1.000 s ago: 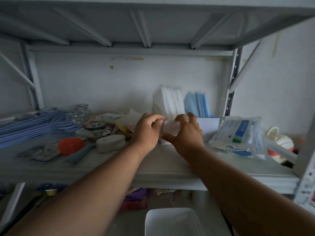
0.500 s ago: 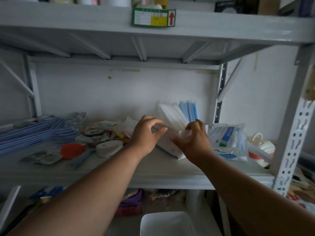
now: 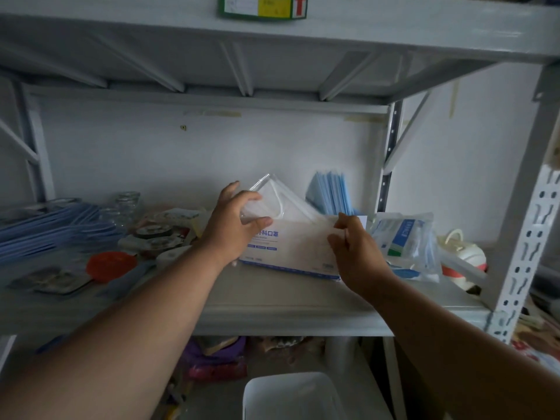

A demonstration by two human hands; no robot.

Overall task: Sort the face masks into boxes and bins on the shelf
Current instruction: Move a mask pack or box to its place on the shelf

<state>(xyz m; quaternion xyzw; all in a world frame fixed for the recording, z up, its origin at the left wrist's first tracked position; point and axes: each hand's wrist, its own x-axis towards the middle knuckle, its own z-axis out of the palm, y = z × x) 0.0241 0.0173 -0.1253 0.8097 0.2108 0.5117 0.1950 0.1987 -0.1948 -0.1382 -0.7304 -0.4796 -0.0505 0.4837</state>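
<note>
Head view. Centre of frame: the left hand point(image 3: 233, 225) grips a clear-wrapped pack of white masks point(image 3: 281, 204), thumb below and fingers curled over it, the pack tilted and partly inside the white mask box point(image 3: 291, 250) on the grey shelf point(image 3: 272, 301). Right of centre, the right hand point(image 3: 353, 247) pinches the box's upper right edge. Blue masks point(image 3: 330, 190) stand upright behind the box. A bagged mask pack point(image 3: 406, 241) lies just right of it.
</note>
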